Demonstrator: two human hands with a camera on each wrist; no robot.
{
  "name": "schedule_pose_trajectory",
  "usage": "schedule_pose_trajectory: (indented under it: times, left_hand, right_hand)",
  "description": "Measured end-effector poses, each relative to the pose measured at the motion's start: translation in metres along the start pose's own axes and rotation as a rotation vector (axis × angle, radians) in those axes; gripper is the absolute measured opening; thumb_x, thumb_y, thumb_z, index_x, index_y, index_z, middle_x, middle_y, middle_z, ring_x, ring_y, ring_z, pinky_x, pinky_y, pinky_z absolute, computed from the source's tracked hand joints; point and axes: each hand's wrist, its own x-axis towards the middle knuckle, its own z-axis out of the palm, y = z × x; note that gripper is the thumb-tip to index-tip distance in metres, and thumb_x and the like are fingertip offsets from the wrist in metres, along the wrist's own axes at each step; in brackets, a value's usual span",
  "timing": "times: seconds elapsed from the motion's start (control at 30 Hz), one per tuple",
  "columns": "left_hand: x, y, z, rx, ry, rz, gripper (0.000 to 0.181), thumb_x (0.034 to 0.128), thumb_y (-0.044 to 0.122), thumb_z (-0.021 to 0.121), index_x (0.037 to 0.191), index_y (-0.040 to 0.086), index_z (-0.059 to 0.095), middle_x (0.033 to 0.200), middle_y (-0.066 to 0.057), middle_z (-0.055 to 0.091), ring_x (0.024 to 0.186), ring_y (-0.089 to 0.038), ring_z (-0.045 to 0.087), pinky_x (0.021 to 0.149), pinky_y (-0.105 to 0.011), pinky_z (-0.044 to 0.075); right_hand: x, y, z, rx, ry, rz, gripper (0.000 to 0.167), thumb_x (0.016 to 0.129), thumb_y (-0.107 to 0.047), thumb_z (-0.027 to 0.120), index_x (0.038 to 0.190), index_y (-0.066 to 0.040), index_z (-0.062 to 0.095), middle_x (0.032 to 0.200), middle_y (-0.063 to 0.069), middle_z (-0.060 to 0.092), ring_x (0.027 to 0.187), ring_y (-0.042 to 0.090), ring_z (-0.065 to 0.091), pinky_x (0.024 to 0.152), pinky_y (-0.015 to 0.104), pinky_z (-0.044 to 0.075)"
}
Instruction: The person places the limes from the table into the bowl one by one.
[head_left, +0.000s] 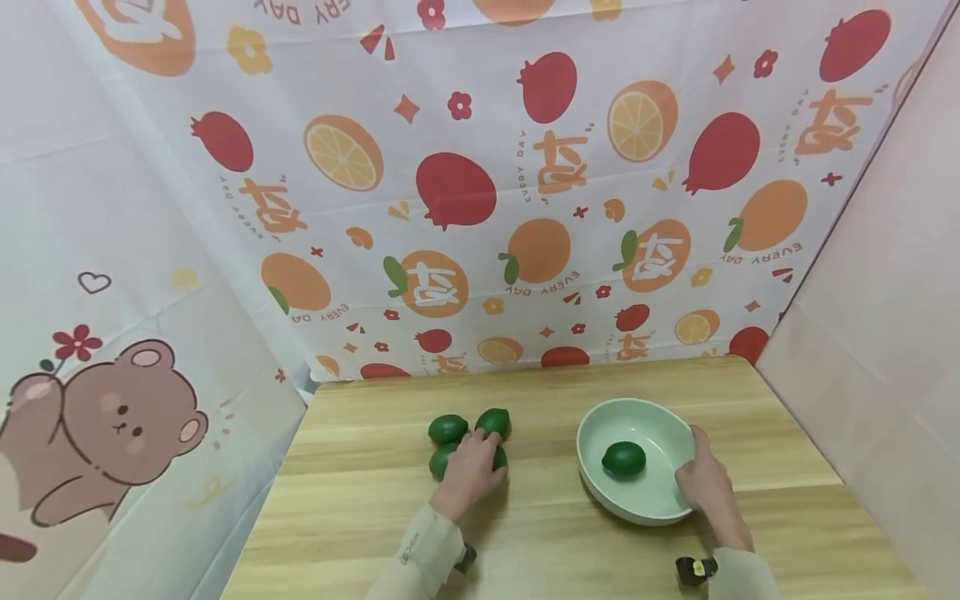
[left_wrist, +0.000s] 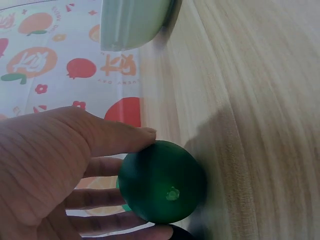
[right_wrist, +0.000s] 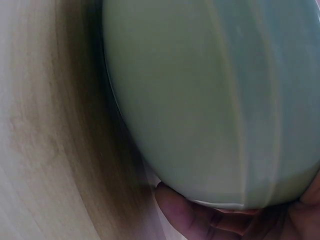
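My left hand (head_left: 471,468) reaches over a cluster of green limes and holds the near right lime (head_left: 500,457). In the left wrist view its thumb lies on one side of that lime (left_wrist: 162,182), with the fingers around the other. Close by are a far left lime (head_left: 447,429), a far right lime (head_left: 492,422) and a near left lime (head_left: 440,462), partly covered by the hand. To the right, my right hand (head_left: 707,483) grips the pale green bowl (head_left: 660,475) by its right rim, thumb inside. One lime (head_left: 624,459) lies in the bowl.
A wood-grain table (head_left: 352,500) carries the bowl and limes. Behind it hangs a fruit-print cloth (head_left: 480,275). A cloth with a bear print (head_left: 127,417) is on the left, and a plain pale wall (head_left: 870,333) bounds the right side.
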Motion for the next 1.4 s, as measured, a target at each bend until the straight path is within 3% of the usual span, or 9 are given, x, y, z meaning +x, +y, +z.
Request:
schedule_pose_trajectory:
  times: [0.17, 0.3, 0.5, 0.7, 0.9, 1.1, 1.4]
  left_hand:
    - [-0.0026, 0.0008, 0.0002, -0.015, -0.023, -0.017, 0.043, 0.0807, 0.020, 0.085, 0.117, 0.006, 0.066, 0.115, -0.020, 0.066, 0.106, -0.042, 0.065, 0.077, -0.053, 0.059]
    - [-0.0031, 0.0014, 0.0009, -0.040, -0.040, -0.016, 0.048, 0.0778, 0.018, 0.087, 0.118, 0.006, 0.065, 0.115, -0.019, 0.065, 0.106, -0.042, 0.066, 0.080, -0.054, 0.059]
    - [-0.0058, 0.0024, 0.0026, -0.067, -0.078, -0.030, 0.053, 0.0735, 0.016, 0.090, 0.118, 0.007, 0.064, 0.112, -0.018, 0.065, 0.097, -0.036, 0.067, 0.075, -0.050, 0.059]
    - [-0.0038, 0.0021, 0.0016, -0.073, -0.075, -0.044, 0.052, 0.0709, 0.014, 0.091, 0.114, 0.006, 0.064, 0.109, -0.018, 0.064, 0.089, -0.034, 0.066, 0.070, -0.048, 0.058]
    - [-0.0036, 0.0034, 0.0022, -0.072, -0.091, -0.037, 0.055, 0.0692, 0.015, 0.093, 0.115, 0.006, 0.063, 0.109, -0.019, 0.065, 0.088, -0.035, 0.067, 0.070, -0.049, 0.058]
    - [-0.0026, 0.0050, 0.0016, -0.084, -0.097, -0.039, 0.056, 0.0719, 0.013, 0.090, 0.121, 0.006, 0.063, 0.110, -0.020, 0.066, 0.090, -0.036, 0.066, 0.072, -0.050, 0.057]
    - [0.0008, 0.0055, 0.0034, -0.085, -0.087, -0.007, 0.053, 0.0746, 0.017, 0.082, 0.123, 0.007, 0.062, 0.109, -0.018, 0.066, 0.083, -0.030, 0.064, 0.069, -0.045, 0.055]
  right_hand:
    - [0.0005, 0.0005, 0.0019, -0.011, 0.001, -0.002, 0.078, 0.093, -0.003, 0.035, 0.161, -0.005, -0.001, 0.143, 0.046, 0.037, 0.087, 0.034, 0.064, 0.063, 0.032, 0.052]
    - [0.0007, 0.0012, 0.0026, -0.010, 0.003, 0.002, 0.079, 0.092, -0.003, 0.035, 0.161, -0.005, -0.003, 0.143, 0.047, 0.037, 0.087, 0.035, 0.064, 0.063, 0.032, 0.052]
    - [0.0003, 0.0021, 0.0026, -0.010, -0.010, 0.017, 0.080, 0.092, -0.002, 0.035, 0.162, -0.005, -0.004, 0.145, 0.046, 0.035, 0.090, 0.036, 0.063, 0.064, 0.032, 0.052]
    - [0.0007, 0.0004, 0.0009, -0.024, -0.006, 0.003, 0.079, 0.093, -0.003, 0.034, 0.162, -0.006, -0.004, 0.147, 0.045, 0.034, 0.095, 0.038, 0.064, 0.068, 0.034, 0.054]
    - [-0.0014, 0.0013, 0.0007, -0.014, -0.003, 0.011, 0.079, 0.092, -0.002, 0.035, 0.162, -0.005, -0.002, 0.145, 0.046, 0.036, 0.090, 0.035, 0.064, 0.064, 0.033, 0.053]
    - [0.0004, 0.0021, 0.0008, -0.023, 0.007, -0.005, 0.080, 0.092, -0.002, 0.036, 0.162, -0.005, -0.002, 0.145, 0.046, 0.037, 0.096, 0.039, 0.065, 0.069, 0.037, 0.055]
    - [0.0017, 0.0042, 0.0009, -0.027, 0.009, -0.007, 0.077, 0.092, -0.003, 0.035, 0.161, -0.004, 0.000, 0.143, 0.047, 0.038, 0.089, 0.036, 0.064, 0.065, 0.034, 0.053]
